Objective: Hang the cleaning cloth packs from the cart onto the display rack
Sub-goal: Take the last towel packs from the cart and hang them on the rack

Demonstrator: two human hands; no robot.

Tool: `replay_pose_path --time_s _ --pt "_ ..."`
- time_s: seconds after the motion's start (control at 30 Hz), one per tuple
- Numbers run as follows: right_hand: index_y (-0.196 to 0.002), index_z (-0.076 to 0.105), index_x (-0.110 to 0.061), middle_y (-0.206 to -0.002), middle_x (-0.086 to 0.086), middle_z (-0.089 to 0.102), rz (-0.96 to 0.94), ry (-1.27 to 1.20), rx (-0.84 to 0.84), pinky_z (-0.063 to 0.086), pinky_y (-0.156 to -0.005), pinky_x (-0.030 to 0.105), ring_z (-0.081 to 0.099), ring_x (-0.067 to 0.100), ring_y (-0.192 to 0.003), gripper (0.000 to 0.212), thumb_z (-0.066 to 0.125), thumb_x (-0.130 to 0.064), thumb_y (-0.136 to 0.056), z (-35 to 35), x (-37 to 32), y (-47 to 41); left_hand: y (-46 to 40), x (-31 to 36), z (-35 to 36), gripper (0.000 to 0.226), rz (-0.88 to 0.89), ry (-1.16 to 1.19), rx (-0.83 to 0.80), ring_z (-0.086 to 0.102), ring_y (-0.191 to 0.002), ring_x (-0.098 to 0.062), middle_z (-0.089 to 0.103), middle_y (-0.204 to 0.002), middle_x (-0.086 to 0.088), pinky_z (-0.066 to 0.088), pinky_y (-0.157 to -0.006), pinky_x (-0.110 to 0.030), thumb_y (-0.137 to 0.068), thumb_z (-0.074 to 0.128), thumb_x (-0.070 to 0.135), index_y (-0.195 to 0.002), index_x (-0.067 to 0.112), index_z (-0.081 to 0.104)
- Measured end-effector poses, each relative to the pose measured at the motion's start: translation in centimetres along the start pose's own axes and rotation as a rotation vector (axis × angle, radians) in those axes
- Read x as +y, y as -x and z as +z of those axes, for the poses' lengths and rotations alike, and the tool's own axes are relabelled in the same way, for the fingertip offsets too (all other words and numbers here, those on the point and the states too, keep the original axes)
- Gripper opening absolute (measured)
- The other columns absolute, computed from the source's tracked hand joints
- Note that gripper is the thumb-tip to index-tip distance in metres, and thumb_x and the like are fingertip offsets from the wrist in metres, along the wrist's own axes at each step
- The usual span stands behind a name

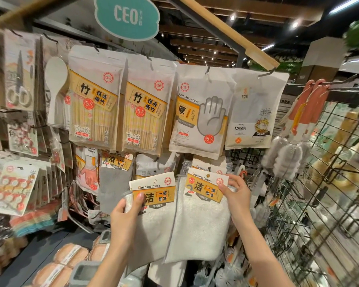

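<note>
Both hands raised: left hand [125,206] pinches one cleaning cloth pack [153,212] by its card; right hand [237,195] grips a second pack [203,214] just beside, fingers [223,188] on its header, below the display rack [255,52] hook.

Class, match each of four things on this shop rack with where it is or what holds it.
Things:
1. Left towel pack
2. Right towel pack
3. Glove pack
4. Teal sign

Places:
A. Top, above the packs
B. Held by the right hand
C. Held by the left hand
D. Upper row, right of the chopstick packs

Pairs: 1-C, 2-B, 3-D, 4-A
</note>
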State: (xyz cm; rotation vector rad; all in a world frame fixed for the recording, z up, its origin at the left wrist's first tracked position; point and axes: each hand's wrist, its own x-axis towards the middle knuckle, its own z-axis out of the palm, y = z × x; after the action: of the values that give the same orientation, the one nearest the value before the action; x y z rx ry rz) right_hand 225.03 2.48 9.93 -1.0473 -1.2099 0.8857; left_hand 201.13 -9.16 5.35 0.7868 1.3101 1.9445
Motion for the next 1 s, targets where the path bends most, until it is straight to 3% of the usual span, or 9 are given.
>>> replay_pose_path --time_s 0.17,0.23,0.5,0.73,1.0 --pt "-0.104 0.058 -0.016 -0.099 0.004 0.065 0.007 0.031 0.056 0.053 -0.074 0.03 0.063 0.022 -0.097 0.034 0.068 0.003 -0.079 -0.6 0.9 -1.2 -0.2 -0.5 -0.6 0.018 -0.005 -0.028 0.016 0.069 -0.074 -0.001 0.076 -0.084 0.007 0.047 -0.074 -0.027 -0.083 0.068 0.033 -0.087 0.016 0.069" --pt "-0.106 0.058 -0.013 -0.099 0.005 0.064 -0.013 0.054 0.055 0.054 -0.077 0.034 0.062 0.022 -0.097 0.032 0.069 0.002 -0.08 -0.4 1.1 -1.6 -0.2 -0.4 -0.6 0.019 0.003 -0.036 0.016 0.068 -0.074 -0.003 0.076 -0.083 0.006 0.048 -0.074 -0.028 -0.082 0.068 0.033 -0.087 0.015 0.07" --pt "-0.102 0.055 -0.019 -0.103 0.008 0.059 -0.063 0.201 0.133 0.045 -0.073 0.027 0.056 0.021 -0.095 0.026 0.071 -0.013 -0.082 1.2 2.0 -2.3 0.1 -0.1 -0.5 0.019 0.003 -0.039 0.011 0.069 -0.08 -0.005 0.076 -0.087 0.005 0.046 -0.075 -0.027 -0.085 0.066 0.032 -0.092 0.014 0.071" --pt "-0.102 0.045 -0.021 -0.104 0.0 0.053 -0.043 0.258 0.219 0.044 -0.083 0.036 0.051 0.019 -0.098 0.036 0.073 -0.018 -0.08 2.1 3.2 -2.9 0.2 -0.1 -0.4 0.023 -0.003 -0.029 0.009 0.069 -0.077 -0.005 0.076 -0.086 0.004 0.045 -0.071 -0.026 -0.083 0.066 0.034 -0.09 0.013 0.071" --pt "-0.087 0.052 -0.024 -0.102 -0.004 0.054 -0.05 0.396 0.287 0.029 -0.066 0.029 0.048 0.014 -0.094 0.021 0.071 -0.02 -0.08 2.9 3.1 -4.1 -0.4 -0.5 -0.5 0.013 -0.027 -0.046 0.021 0.069 -0.084 -0.015 0.076 -0.085 0.003 0.05 -0.078 -0.033 -0.089 0.064 0.026 -0.087 0.016 0.071"
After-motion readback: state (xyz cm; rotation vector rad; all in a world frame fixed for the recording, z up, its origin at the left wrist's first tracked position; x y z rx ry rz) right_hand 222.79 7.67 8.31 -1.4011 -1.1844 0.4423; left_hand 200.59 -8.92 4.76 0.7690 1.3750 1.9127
